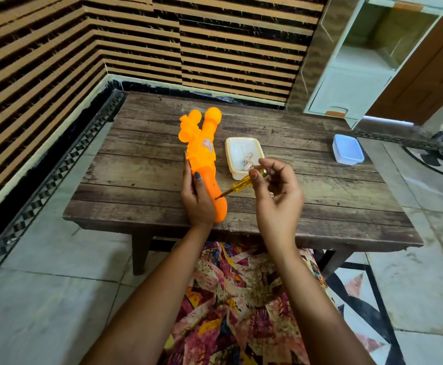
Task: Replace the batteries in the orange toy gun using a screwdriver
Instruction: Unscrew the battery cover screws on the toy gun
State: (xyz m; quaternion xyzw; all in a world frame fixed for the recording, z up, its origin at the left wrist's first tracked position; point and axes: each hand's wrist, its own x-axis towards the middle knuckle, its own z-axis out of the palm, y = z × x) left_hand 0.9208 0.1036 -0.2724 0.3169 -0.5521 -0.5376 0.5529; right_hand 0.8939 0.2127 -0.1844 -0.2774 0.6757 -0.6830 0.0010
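1. Left hand (196, 196): grips orange toy gun (204, 159), steadying it on the table (320, 201) near the front edge.
2. Right hand (278, 191): pinches yellow screwdriver (244, 181), tip seated in the gun's handle, presumably on a screw.
3. Open tub (244, 156): just behind, small parts within reach.
4. Blue lid (347, 149): far right, apart.

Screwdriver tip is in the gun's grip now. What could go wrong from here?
The right hand pinches the screwdriver only near its handle end; the tip may slip and jab the left hand gripping the orange toy gun beside it.
The work sits near the table's front edge, so a freed screw could roll off.
The open container lies close to the right hand and could get knocked.
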